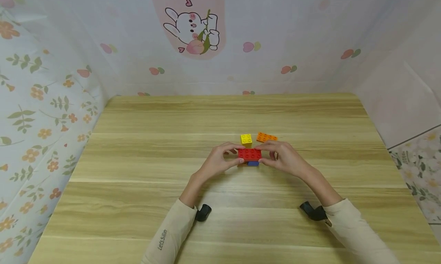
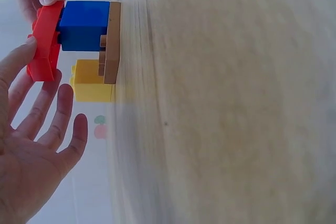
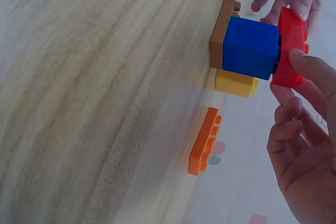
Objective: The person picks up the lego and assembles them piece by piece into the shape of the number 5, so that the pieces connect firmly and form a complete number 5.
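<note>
A red building brick (image 1: 249, 155) with studs on top is pinched at its left end by my left hand (image 1: 218, 159), thumb in front and fingers behind. At the opposite end my right hand (image 1: 284, 159) pinches it the same way. Directly beneath lies a blue brick (image 3: 251, 46), its studs showing in a narrow gap under the slightly tilted red one. The blue brick stands on one end of a flat brown plate (image 2: 114, 51), which rests on the table; bare brown studs show on the other end. From above, the red brick hides most of this stack.
Just behind the stack stands a yellow brick (image 1: 246, 139) on the wooden table (image 1: 220, 225). To its right is an orange studded plate (image 1: 266, 137), partly covered by the right hand in the head view. A patterned curtain (image 1: 282, 38) hangs along the table's far edge.
</note>
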{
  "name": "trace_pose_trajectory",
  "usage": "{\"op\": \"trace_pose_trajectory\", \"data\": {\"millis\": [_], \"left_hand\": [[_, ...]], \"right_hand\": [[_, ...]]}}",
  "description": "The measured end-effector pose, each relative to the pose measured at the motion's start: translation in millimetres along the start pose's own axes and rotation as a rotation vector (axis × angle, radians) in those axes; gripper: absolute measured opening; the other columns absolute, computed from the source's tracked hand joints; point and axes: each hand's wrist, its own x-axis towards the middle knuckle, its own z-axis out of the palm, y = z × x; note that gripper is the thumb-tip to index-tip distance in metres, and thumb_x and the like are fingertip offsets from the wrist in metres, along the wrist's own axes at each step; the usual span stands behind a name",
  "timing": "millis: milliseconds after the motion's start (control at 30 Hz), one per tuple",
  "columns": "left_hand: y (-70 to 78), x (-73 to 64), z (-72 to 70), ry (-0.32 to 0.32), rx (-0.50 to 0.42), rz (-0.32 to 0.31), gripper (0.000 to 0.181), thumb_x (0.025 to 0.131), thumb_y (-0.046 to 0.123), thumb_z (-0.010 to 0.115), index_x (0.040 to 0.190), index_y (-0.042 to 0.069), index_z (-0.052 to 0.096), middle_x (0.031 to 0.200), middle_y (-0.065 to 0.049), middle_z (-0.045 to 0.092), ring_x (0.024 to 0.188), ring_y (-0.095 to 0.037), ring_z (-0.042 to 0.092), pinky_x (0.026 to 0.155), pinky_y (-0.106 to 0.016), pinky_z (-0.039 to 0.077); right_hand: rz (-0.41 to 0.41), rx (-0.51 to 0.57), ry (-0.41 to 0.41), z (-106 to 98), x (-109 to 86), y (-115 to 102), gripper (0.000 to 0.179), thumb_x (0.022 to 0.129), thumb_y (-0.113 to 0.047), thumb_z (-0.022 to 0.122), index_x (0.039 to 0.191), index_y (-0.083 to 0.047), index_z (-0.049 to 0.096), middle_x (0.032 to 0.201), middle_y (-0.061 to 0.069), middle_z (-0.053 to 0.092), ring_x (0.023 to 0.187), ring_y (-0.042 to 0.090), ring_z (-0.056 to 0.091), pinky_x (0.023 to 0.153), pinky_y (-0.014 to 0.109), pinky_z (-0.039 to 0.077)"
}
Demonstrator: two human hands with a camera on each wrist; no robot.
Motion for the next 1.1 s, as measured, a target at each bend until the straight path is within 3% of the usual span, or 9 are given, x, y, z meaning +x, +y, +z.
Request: {"op": "trace_pose_trajectory", "data": {"millis": [267,400,633,900,1100], "left_hand": [[-0.9,0.0,0.8,-0.003,-0.007,-0.007,0.033,0.083,0.019,0.072,0.115,0.012,0.066,0.111,0.0,0.063,0.094,-0.02,0.059,0.081,-0.035,0.049],[-1.2,-0.6,0.7,-0.005,-0.017,-0.01,0.033,0.083,0.018,0.072,0.115,0.012,0.066,0.11,0.001,0.063,0.094,-0.019,0.059,0.081,-0.034,0.049],[33.4,-8.3,-11.1,-0.047,-0.177,-0.023,0.033,0.084,-0.003,0.065,0.116,-0.009,0.059,0.114,-0.022,0.057,0.1,-0.036,0.058,0.09,-0.048,0.045],[38.7,-7.8,-13.4,-0.046,-0.128,-0.033,0.033,0.084,-0.001,0.066,0.116,-0.007,0.06,0.112,-0.02,0.059,0.096,-0.032,0.06,0.091,-0.047,0.045],[41.8,-8.2,-13.3,-0.039,-0.143,-0.062,0.033,0.084,-0.001,0.066,0.116,-0.008,0.06,0.111,-0.022,0.058,0.096,-0.033,0.06,0.088,-0.045,0.047]], "right_hand": [[0.016,0.008,0.014,2,-1.0,0,0.034,0.078,-0.011,0.076,0.111,-0.006,0.068,0.091,0.005,0.066,0.056,0.004,0.046,0.046,0.021,0.041],[0.034,0.007,0.012,3,-1.5,-1,0.034,0.078,-0.011,0.076,0.111,-0.006,0.068,0.097,0.006,0.066,0.056,0.005,0.046,0.046,0.021,0.041],[0.011,-0.007,0.015,3,0.6,-6,0.035,0.078,-0.014,0.076,0.111,-0.005,0.068,0.1,0.008,0.065,0.054,0.005,0.044,0.045,0.021,0.04],[-0.001,0.023,0.048,6,-1.6,-1,0.035,0.078,-0.011,0.075,0.112,-0.006,0.068,0.097,0.007,0.067,0.055,0.004,0.048,0.046,0.02,0.043],[-0.017,0.046,0.07,9,-3.4,2,0.034,0.079,-0.011,0.074,0.112,-0.006,0.067,0.101,0.009,0.067,0.056,0.004,0.048,0.047,0.021,0.043]]}}
